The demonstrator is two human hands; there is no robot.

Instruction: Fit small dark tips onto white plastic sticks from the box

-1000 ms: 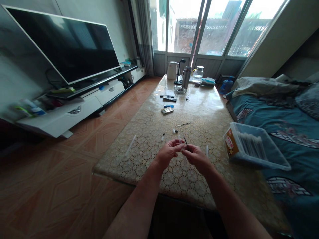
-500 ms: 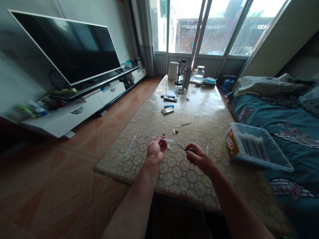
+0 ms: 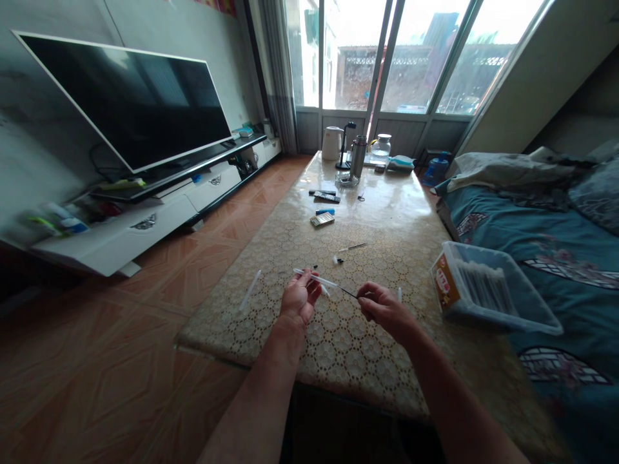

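Tube (image 3: 325,281), one, in left hand (image 3: 298,298); rod (image 3: 347,292), one, in right hand (image 3: 381,305).

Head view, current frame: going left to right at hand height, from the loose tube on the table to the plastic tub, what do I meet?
Loose tube → left hand → thin dark rod → right hand → plastic tub.

The left hand (image 3: 296,301) and right hand (image 3: 382,307) are bare, and so are the left forearm (image 3: 265,380) and right forearm (image 3: 447,380), uncovered to the view's lower edge. Both forearms run smooth, narrow at the wrist, broader below. Between them sits a dark patch (image 3: 341,425) (clothing or shadow, too dim to tell).
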